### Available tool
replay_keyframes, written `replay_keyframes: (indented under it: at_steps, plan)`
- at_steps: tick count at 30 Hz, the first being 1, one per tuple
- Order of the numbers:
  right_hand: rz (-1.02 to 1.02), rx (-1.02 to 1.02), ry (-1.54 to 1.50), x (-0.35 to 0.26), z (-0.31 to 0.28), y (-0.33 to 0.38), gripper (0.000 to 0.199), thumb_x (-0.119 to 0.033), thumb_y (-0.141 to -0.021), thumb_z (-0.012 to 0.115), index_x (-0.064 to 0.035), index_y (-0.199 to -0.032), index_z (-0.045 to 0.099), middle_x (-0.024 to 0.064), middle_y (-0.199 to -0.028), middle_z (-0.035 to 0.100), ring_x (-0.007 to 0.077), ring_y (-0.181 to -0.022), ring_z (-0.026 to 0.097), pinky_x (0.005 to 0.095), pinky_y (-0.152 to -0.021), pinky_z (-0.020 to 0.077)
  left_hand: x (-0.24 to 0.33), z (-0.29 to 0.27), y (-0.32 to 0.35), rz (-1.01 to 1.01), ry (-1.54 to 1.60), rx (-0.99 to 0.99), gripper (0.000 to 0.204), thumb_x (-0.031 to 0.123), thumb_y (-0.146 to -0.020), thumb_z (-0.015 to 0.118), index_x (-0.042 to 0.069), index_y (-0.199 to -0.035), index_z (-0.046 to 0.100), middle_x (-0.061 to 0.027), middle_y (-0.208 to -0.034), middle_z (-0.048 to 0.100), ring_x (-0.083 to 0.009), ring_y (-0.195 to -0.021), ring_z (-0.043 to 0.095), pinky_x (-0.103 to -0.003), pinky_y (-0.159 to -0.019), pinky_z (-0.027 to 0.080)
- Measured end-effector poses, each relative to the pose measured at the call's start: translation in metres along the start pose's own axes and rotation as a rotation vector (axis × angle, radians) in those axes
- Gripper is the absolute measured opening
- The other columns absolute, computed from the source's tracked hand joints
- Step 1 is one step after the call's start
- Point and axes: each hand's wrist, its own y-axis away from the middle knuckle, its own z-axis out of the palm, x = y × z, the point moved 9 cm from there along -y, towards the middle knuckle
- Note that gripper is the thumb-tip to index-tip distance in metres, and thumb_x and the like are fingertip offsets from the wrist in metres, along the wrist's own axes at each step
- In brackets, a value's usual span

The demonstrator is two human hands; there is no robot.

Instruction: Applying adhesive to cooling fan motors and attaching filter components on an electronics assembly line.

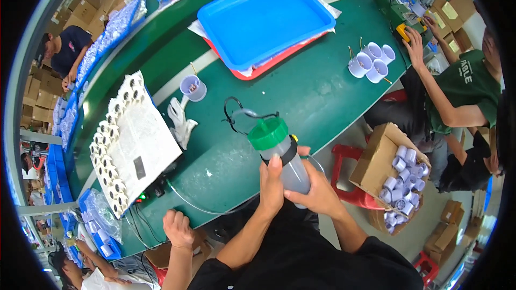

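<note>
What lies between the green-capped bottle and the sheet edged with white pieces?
In the head view: a white glove beside the sheet, then green tabletop, with a black loop near the bottle.

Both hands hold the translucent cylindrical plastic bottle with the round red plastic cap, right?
Cap colour's wrong: the head view shows a round green plastic cap. The left hand and right hand do hold the translucent cylindrical plastic bottle.

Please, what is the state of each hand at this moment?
Left hand: closed, holding the green-capped bottle.
Right hand: closed, holding the same bottle from its right side.
</note>
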Motion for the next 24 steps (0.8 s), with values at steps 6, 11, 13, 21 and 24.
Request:
replay_keyframes:
  at_steps: [6, 11, 13, 21, 24]
  plan:
    - [-0.123, 0.312, 0.367, -0.035, -0.017, -0.004, 0.070, -0.023, -0.075, 0.080, -0.0007, -0.133, 0.046, 0.0239, -0.115, 0.061, 0.0417, -0.103, 0.062, 0.0449, -0.087, 0.0502, 0.022, -0.008, -0.017, 0.053, -0.004, 0.093, 0.071, 0.060, -0.100, 0.036, 0.000, -0.136, 0.045, -0.0216, -0.130, 0.057, -0.0293, -0.115, 0.059, -0.045, -0.097, 0.048]
    - [-0.137, 0.343, 0.652, -0.047, -0.020, 0.000, 0.075, -0.021, -0.072, 0.083, -0.0017, -0.134, 0.046, 0.0211, -0.117, 0.059, 0.0402, -0.109, 0.059, 0.0448, -0.089, 0.0488, 0.034, -0.003, -0.026, 0.089, 0.031, 0.126, 0.064, 0.056, -0.100, 0.045, 0.000, -0.131, 0.048, -0.0176, -0.118, 0.061, -0.0275, -0.109, 0.061, -0.043, -0.093, 0.051]
    - [-0.229, 0.307, 0.455, -0.052, -0.019, 0.004, 0.070, -0.019, -0.071, 0.083, -0.0026, -0.131, 0.050, 0.0177, -0.108, 0.064, 0.0321, -0.097, 0.065, 0.0398, -0.082, 0.0509, 0.020, -0.008, -0.028, 0.006, 0.132, 0.093, 0.060, 0.056, -0.099, 0.046, 0.001, -0.124, 0.052, -0.0136, -0.106, 0.063, -0.0260, -0.098, 0.065, -0.040, -0.084, 0.054]
    - [-0.359, 0.239, 0.425, -0.110, -0.066, -0.047, 0.027, -0.022, -0.090, 0.068, 0.0008, -0.103, 0.064, 0.0135, -0.088, 0.063, 0.0251, -0.069, 0.063, 0.0358, -0.064, 0.0499, -0.015, 0.001, -0.005, -0.089, 0.167, 0.122, 0.038, 0.029, -0.098, 0.061, 0.001, -0.122, 0.050, -0.0099, -0.103, 0.063, -0.0170, -0.085, 0.067, -0.032, -0.074, 0.058]
    - [-0.414, 0.110, 0.638, -0.124, -0.048, -0.073, 0.026, -0.024, -0.089, 0.069, 0.0006, -0.093, 0.062, 0.0137, -0.083, 0.061, 0.0315, -0.072, 0.062, 0.0423, -0.064, 0.0489, -0.021, 0.010, -0.001, -0.096, 0.132, 0.070, 0.043, 0.027, -0.096, 0.065, 0.002, -0.126, 0.049, -0.0085, -0.111, 0.061, -0.0152, -0.091, 0.065, -0.031, -0.078, 0.057]
